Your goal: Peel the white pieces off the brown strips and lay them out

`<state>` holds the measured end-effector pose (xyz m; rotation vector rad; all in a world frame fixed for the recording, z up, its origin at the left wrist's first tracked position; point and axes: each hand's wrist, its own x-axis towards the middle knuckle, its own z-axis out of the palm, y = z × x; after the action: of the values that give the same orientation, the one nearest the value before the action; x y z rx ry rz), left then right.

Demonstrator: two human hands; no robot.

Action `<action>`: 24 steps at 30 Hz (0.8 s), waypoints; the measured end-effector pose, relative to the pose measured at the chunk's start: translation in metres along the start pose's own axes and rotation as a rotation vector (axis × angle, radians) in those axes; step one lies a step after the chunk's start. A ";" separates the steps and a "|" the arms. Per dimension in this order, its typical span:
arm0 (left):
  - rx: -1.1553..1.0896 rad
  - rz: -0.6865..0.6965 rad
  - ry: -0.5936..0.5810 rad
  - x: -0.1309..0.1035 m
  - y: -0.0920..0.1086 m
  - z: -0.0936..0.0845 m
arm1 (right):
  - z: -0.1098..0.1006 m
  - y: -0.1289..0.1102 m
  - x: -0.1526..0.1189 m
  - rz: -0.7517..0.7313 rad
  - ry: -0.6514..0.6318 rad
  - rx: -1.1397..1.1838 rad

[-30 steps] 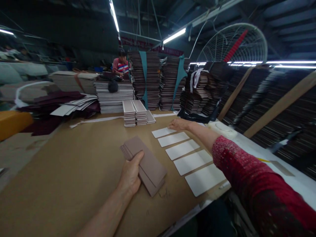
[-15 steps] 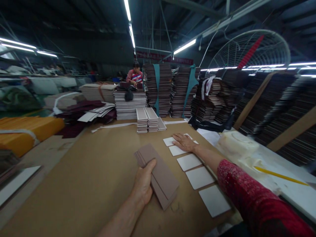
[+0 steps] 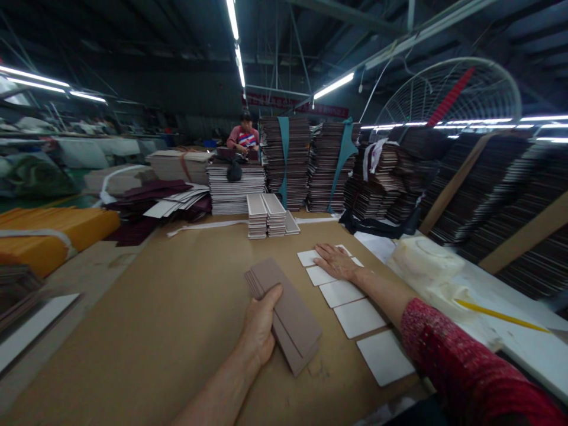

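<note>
Gripping a fanned stack of brown cards (image 3: 286, 313) at lower centre, our left hand (image 3: 260, 331) closes its thumb over them. Our right hand (image 3: 335, 260) lies flat, grip open, on the white cards (image 3: 359, 316), hiding the farthest ones. It has slid slightly nearer since before.

Left hand (image 3: 260, 331) covers near-left part of brown card stack (image 3: 286, 313); card count unreadable. Right hand (image 3: 335, 261) lies flat over far white cards (image 3: 310, 258), hiding how many sit beneath, perhaps two or three. Right sleeve (image 3: 465, 378) cut off by bottom edge. Person at far end (image 3: 242, 137) hidden below chest by striped stack (image 3: 233, 189); their hands too small to tell. Fan guard (image 3: 448, 94) partly behind dark stacks. Orange bundle (image 3: 48, 234) cut by left edge.
</note>
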<state>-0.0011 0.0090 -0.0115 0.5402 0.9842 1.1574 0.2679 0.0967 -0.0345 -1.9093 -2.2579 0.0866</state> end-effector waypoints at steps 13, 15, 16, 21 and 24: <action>-0.090 0.114 -0.005 0.001 -0.003 0.002 | -0.032 -0.090 -0.032 -0.081 -0.106 0.569; -0.092 0.145 0.013 0.002 -0.002 0.001 | -0.022 -0.111 -0.048 -0.093 -0.202 0.695; -0.092 0.156 0.021 0.002 -0.002 0.001 | -0.017 -0.119 -0.055 -0.085 -0.232 0.738; -0.118 0.051 0.034 0.002 0.001 0.000 | -0.021 -0.109 -0.055 -0.014 -0.163 0.746; -0.131 -0.038 0.012 0.002 0.001 0.000 | -0.056 -0.071 -0.026 0.013 0.012 0.582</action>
<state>-0.0009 0.0114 -0.0117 0.4083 0.9181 1.1837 0.2132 0.0552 0.0297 -1.5964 -1.9209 0.6525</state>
